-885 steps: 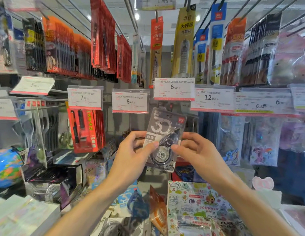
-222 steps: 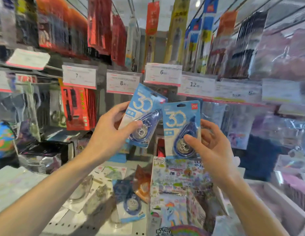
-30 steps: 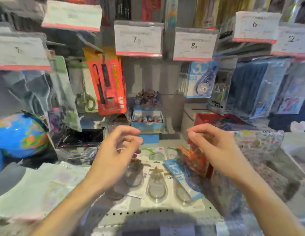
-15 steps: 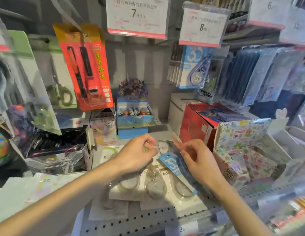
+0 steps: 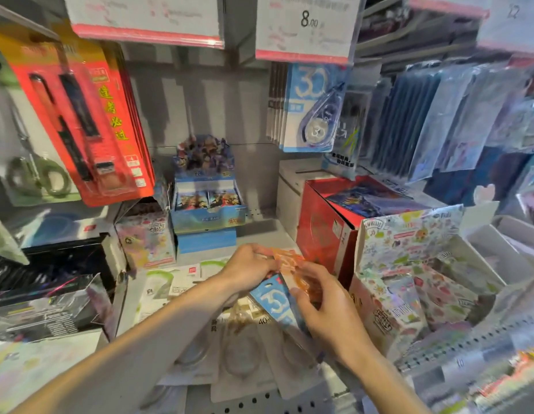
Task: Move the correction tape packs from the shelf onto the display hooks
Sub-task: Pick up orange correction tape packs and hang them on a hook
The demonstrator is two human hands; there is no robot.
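Head view is showing both hands working low over the shelf, picking loose stock. The left hand is curling its fingers round the top edge of an orange correction tape pack, apparently lifting it free of the pile. The right hand is pinching a blue correction tape pack, thumb on its right edge and fingers behind, tilting its hang-hole end up to the left; holding it by the edge is likely keeping the hole free for a hook. The two packs are overlapping between the hands, the orange one just beyond the right hand's fingertips. More clear-blister packs are lying flat beneath both wrists. Well above and beyond the hands, hung blue packs are dangling under the 8.00 price tag, probably marking the destination.
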